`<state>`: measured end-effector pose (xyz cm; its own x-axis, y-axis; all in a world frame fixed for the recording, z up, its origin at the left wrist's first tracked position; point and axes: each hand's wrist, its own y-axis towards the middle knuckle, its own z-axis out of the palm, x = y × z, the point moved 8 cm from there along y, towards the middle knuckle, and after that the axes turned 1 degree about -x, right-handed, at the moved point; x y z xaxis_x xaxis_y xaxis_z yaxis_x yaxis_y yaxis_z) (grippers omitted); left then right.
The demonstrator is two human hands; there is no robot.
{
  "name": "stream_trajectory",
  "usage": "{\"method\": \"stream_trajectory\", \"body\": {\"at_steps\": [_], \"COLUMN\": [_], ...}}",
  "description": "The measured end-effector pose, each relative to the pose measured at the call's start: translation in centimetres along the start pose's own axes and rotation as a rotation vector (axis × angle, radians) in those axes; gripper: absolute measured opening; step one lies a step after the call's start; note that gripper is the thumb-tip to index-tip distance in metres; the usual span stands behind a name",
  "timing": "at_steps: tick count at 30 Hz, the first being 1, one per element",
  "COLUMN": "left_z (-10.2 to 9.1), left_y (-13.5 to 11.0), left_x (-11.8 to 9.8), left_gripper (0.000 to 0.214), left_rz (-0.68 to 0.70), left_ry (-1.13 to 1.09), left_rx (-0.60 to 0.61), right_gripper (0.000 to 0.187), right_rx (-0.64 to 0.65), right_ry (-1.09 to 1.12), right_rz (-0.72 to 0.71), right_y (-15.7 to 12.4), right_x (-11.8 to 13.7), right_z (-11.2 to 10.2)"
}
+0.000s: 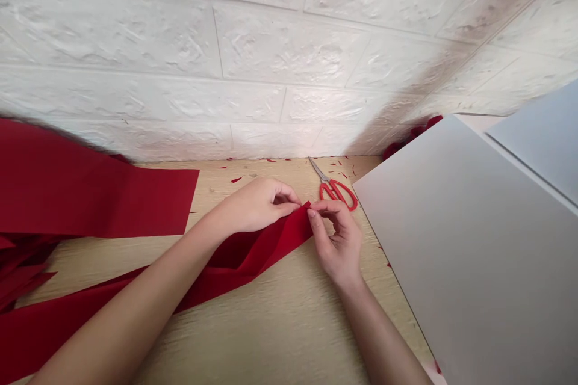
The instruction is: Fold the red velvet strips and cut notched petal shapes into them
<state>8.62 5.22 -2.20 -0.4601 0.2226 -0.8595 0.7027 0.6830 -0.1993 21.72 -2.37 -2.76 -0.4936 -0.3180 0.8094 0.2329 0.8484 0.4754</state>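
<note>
A long strip of red fabric (271, 246) runs from the lower left of the table to the middle, folded lengthwise along its near part. My left hand (259, 204) pinches its upper edge close to the tip. At the very end of the strip, my right hand (336, 237) grips the corner between thumb and forefinger. Just beyond the right hand lies a pair of scissors (332, 183) with red handles, its blades pointing toward the wall. Part of the strip is hidden behind my left forearm.
A wide red sheet (153, 201) lies at the left, with a pile of red pieces (22, 271) below it. A large white box (474, 240) takes up the right side. Small red scraps (236, 180) dot the wooden table (262, 331) near the white brick-patterned wall (289, 42).
</note>
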Motion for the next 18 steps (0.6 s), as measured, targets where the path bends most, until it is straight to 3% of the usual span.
{"method": "stream_trajectory", "body": {"at_steps": [2,5,14,18], "left_z": [-0.4,-0.2,1.6,1.3], "left_y": [0.0,0.1,0.4,0.5], "left_x": [-0.1,-0.1,1.4,1.3], "left_gripper": [0.024,0.026,0.027,0.022], "left_rz": [-0.017,-0.010,-0.042,-0.018], "left_ry": [-0.012,-0.004,-0.187,-0.185], "left_rx": [-0.072,-0.081,0.167,0.142], "right_gripper": [0.011,0.016,0.014,0.015], "right_rx": [-0.030,-0.047,0.012,0.031], "right_ry": [0.038,0.091,0.183,0.192], "right_rz": [0.043,0.101,0.079,0.019], "right_y": [0.1,0.2,-0.3,-0.4], "right_x": [-0.1,-0.3,-0.2,0.1], "right_z": [-0.2,-0.2,0.0,0.0]}}
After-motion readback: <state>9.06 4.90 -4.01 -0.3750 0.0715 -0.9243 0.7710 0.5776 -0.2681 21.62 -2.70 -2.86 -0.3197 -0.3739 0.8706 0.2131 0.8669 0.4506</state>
